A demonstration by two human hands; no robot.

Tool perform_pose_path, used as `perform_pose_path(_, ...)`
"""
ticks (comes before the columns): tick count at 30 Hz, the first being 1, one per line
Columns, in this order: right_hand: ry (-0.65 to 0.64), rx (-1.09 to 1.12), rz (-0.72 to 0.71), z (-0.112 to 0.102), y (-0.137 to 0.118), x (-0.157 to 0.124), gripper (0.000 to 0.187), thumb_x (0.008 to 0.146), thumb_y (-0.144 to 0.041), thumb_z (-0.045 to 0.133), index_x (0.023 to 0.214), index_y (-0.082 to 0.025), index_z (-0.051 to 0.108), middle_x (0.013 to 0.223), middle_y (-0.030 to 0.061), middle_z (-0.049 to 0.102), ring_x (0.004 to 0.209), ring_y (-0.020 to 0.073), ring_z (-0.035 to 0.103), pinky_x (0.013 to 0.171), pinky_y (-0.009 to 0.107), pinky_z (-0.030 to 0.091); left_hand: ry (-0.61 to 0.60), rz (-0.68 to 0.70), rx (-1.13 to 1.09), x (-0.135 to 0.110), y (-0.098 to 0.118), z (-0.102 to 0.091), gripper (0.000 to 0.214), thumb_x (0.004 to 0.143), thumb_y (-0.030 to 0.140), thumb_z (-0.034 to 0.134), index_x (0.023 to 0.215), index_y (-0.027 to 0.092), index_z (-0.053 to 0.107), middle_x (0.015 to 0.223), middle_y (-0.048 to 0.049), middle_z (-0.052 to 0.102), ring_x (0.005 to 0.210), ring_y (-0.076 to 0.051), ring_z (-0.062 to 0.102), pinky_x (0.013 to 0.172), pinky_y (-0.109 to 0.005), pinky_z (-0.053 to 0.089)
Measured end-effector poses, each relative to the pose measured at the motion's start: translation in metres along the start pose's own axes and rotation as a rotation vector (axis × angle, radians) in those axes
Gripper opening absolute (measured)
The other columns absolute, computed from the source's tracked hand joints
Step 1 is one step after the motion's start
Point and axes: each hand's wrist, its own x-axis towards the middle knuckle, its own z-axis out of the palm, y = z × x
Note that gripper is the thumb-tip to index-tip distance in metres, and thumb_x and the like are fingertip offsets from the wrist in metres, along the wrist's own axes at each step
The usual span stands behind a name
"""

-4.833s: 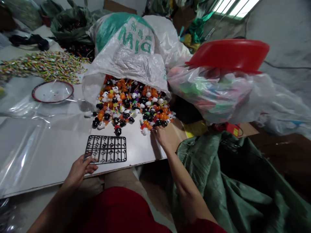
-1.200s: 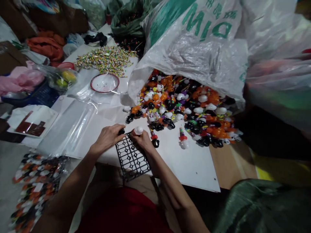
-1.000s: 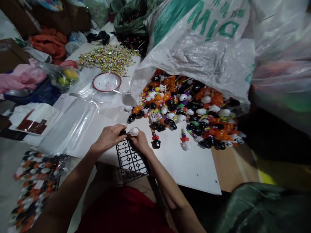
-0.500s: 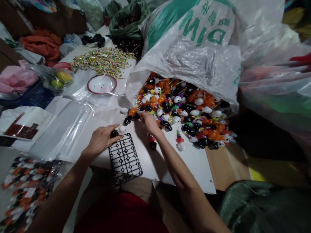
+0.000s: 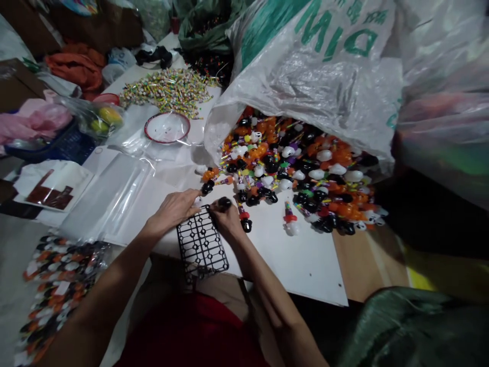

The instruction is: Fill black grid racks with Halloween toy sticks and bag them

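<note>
A black plastic grid frame (image 5: pixel 201 235) lies at the near edge of the white table, its lower end jutting past the edge. My left hand (image 5: pixel 176 208) is closed at the frame's upper left corner, thumb and fingers gripping there. Something small and white shows at those fingertips, mostly covered. At the upper right corner, my right hand (image 5: pixel 229 220) pinches a small black-headed toy tube (image 5: pixel 224 203); its lower part is hidden by the fingers. Just beyond my hands lies a big heap of similar toy tubes (image 5: pixel 298 176) with orange, white and black heads.
The heap spills from a large white woven sack (image 5: pixel 317 76). Farther back are a red-rimmed dish (image 5: pixel 167 127) and a pile of tiny colourful pieces (image 5: pixel 164 92). Clear plastic sheets (image 5: pixel 107 199) lie on the left. Packed toy sets (image 5: pixel 61 285) sit lower left.
My right hand has come back from the heap's edge to the frame's upper right corner, bringing a black-headed toy tube. My left hand stays at the frame's upper left corner.
</note>
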Motion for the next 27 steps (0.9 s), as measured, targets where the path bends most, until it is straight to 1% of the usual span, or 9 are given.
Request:
perform_pose_path(3, 0.037, 0.077, 0.069, 0.017, 0.010, -0.003, 0.027, 0.078, -0.043, 0.061, 0.085, -0.017, 0.063, 0.078, 0.0041, 0.068, 0.072, 0.0192, 0.061, 0.068, 0.028, 0.047, 0.007, 0.010, -0.010, 0.002, 0.004, -0.003, 0.036, 0.095, 0.036, 0.058, 0.127, 0.020, 0.055, 0.125, -0.0087, 0.066, 0.099, -0.024, 0.069, 0.085, -0.034, 0.051)
perform_pose_path(6, -0.008, -0.133, -0.042, 0.017, 0.012, 0.003, 0.022, 0.078, -0.039, 0.057, 0.084, -0.018, 0.062, 0.080, 0.0049, 0.067, 0.074, 0.0200, 0.061, 0.070, 0.030, 0.046, 0.007, 0.005, -0.020, 0.003, 0.006, -0.003, 0.037, 0.096, 0.036, 0.057, 0.128, 0.019, 0.055, 0.127, -0.0093, 0.066, 0.106, -0.026, 0.067, 0.089, -0.036, 0.051)
perform_pose_path(10, -0.047, -0.456, -0.140, 0.020, 0.011, 0.003, 0.018, 0.081, -0.023, 0.046, 0.091, -0.018, 0.061, 0.085, 0.0068, 0.067, 0.079, 0.0209, 0.060, 0.074, 0.030, 0.047, -0.006, 0.035, -0.049, 0.005, 0.003, 0.003, 0.041, 0.095, 0.035, 0.058, 0.134, 0.022, 0.054, 0.125, -0.0084, 0.068, 0.108, -0.027, 0.067, 0.091, -0.037, 0.051)
perform_pose_path(14, -0.094, -0.550, -0.187, 0.025, 0.005, 0.010, 0.027, 0.084, -0.018, 0.049, 0.107, -0.015, 0.062, 0.106, 0.0121, 0.068, 0.098, 0.0235, 0.062, 0.086, 0.032, 0.049, 0.062, 0.010, -0.018, 0.010, 0.000, 0.011, 0.048, 0.092, 0.033, 0.062, 0.138, 0.024, 0.050, 0.123, -0.0080, 0.069, 0.104, -0.027, 0.068, 0.090, -0.036, 0.050)
perform_pose_path(18, -0.285, -0.452, -0.157, -0.005, -0.010, 0.033, 0.027, 0.086, -0.016, 0.054, 0.111, -0.017, 0.063, 0.100, 0.0058, 0.071, 0.090, 0.0203, 0.064, 0.080, 0.028, 0.050, 0.085, 0.033, -0.074, 0.010, -0.009, 0.004, 0.051, 0.090, 0.034, 0.065, 0.137, 0.024, 0.052, 0.124, -0.0095, 0.069, 0.101, -0.026, 0.069, 0.089, -0.037, 0.051)
perform_pose_path(20, -0.307, -0.557, -0.152, -0.024, -0.019, 0.051, 0.031, 0.086, -0.012, 0.055, 0.115, -0.016, 0.062, 0.103, 0.0071, 0.070, 0.090, 0.0198, 0.064, 0.079, 0.027, 0.049, 0.133, 0.086, -0.138, 0.014, -0.017, -0.010, 0.058, 0.089, 0.038, 0.065, 0.142, 0.025, 0.047, 0.130, -0.0092, 0.066, 0.104, -0.024, 0.068, 0.091, -0.036, 0.051)
perform_pose_path(22, -0.214, -0.802, -0.176, -0.035, -0.028, 0.069, 0.034, 0.088, -0.008, 0.049, 0.120, -0.014, 0.061, 0.115, 0.0134, 0.066, 0.099, 0.0227, 0.062, 0.082, 0.030, 0.048, 0.233, 0.060, -0.134, 0.030, -0.022, -0.029, 0.051, 0.092, 0.039, 0.059, 0.139, 0.022, 0.051, 0.132, -0.0101, 0.064, 0.108, -0.024, 0.066, 0.093, -0.037, 0.050)
perform_pose_path(24, -0.171, -1.033, -0.234, -0.035, -0.033, 0.080, 0.034, 0.092, -0.009, 0.045, 0.121, -0.012, 0.061, 0.122, 0.0184, 0.062, 0.107, 0.0266, 0.059, 0.088, 0.035, 0.047, 0.257, -0.027, -0.048, 0.059, -0.021, -0.047, 0.037, 0.096, 0.032, 0.050, 0.126, 0.015, 0.062, 0.123, -0.0139, 0.068, 0.109, -0.026, 0.065, 0.093, -0.038, 0.049)
perform_pose_path(27, -0.266, -1.190, -0.361, -0.030, -0.029, 0.069, 0.028, 0.094, -0.012, 0.045, 0.115, -0.012, 0.064, 0.116, 0.0185, 0.062, 0.110, 0.0282, 0.056, 0.095, 0.038, 0.044, 0.059, -0.031, 0.034, 0.119, -0.009, -0.055, 0.026, 0.092, 0.024, 0.053, 0.101, 0.010, 0.072, 0.104, -0.0174, 0.073, 0.101, -0.029, 0.068, 0.087, -0.036, 0.050)
